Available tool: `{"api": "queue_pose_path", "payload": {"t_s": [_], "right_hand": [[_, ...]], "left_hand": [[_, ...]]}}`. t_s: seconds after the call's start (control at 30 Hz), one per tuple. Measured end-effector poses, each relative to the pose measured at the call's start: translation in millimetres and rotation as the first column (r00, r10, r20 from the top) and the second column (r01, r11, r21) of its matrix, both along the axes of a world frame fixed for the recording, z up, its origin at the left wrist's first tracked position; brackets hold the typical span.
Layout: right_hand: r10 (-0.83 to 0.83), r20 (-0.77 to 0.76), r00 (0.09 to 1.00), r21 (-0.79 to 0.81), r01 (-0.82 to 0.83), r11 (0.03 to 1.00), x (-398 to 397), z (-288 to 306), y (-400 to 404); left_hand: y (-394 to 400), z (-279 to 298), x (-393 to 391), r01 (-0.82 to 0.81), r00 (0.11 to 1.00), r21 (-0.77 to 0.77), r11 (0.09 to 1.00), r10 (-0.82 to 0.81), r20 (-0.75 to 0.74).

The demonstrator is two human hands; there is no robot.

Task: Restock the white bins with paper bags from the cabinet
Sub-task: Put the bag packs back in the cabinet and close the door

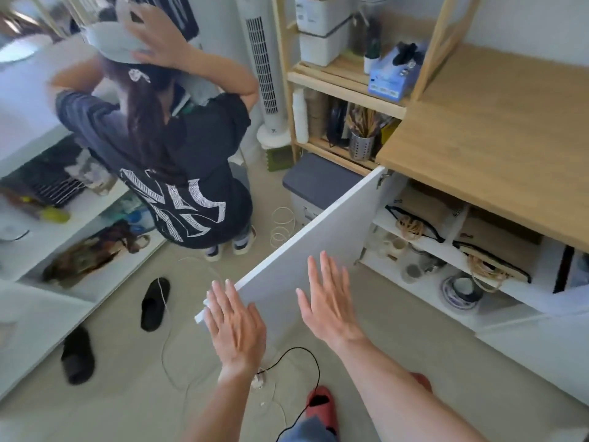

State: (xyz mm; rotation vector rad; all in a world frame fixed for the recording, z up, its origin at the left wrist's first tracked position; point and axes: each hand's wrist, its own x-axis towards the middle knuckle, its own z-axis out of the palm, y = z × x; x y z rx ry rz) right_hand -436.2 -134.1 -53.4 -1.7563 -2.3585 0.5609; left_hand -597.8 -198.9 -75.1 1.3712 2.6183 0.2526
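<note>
1. Both my hands are spread wide and empty: left hand [234, 327] over the cabinet door [318, 237] edge, right hand [330, 303] in front of its face.
2. Paper bags [497, 247] lie on the cabinet's shelf at 2 o'clock.
3. Another person [178, 161] crouches at 11 o'clock.

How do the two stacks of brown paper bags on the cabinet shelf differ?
The left stack of brown paper bags sits deeper in the white cabinet, next to the open white door. The right stack of brown paper bags lies nearer the shelf's front. Both lie flat with black handles and rubber bands.
</note>
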Motion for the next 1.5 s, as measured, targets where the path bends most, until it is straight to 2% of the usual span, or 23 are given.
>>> {"api": "queue_pose_path", "payload": {"t_s": [0.07,0.27,0.43,0.73,0.93,1.07,1.27,1.5], "right_hand": [[0.02,0.001,1.0,0.012,-0.02,1.0,-18.9,-0.5,-6.9],[0.038,0.01,0.999,-0.042,-0.038,0.998,-25.9,-10.2,-41.5],[0.05,0.061,0.997,-0.045,-0.048,0.998,3.4,-7.2,-64.3],[-0.008,0.055,0.998,-0.041,0.011,0.999,108.1,-7.3,-110.0],[-0.097,0.093,0.991,-0.066,0.103,0.992,217.5,-15.0,-151.2],[-0.208,0.122,0.971,-0.048,0.215,0.975,292.9,-15.0,-164.9],[-0.363,0.115,0.925,-0.027,0.368,0.929,374.7,-9.5,-181.4],[-0.529,0.016,0.849,0.009,0.529,0.849,432.3,-0.1,-166.1]], "left_hand": [[-7.5,-3.2,-23.8,-0.09,0.995,-0.045,0.995,0.092,0.028],[-29.7,-9.1,-37.6,0.103,0.991,-0.077,0.992,-0.109,-0.081],[-52.3,-4.7,-10.7,0.092,0.987,-0.071,0.993,-0.101,-0.123],[-115.8,9.4,106.2,0.09,0.986,-0.12,0.989,-0.105,-0.126],[-146.4,19.4,205.8,0.221,0.967,-0.132,0.966,-0.234,-0.101],[-150.7,23.9,278.9,0.303,0.951,-0.075,0.95,-0.307,-0.038],[-135.5,27.5,364.8,0.498,0.867,-0.043,0.866,-0.498,0.012],[-82.4,25.4,447.2,0.723,0.689,-0.035,0.69,-0.724,-0.042]]}}
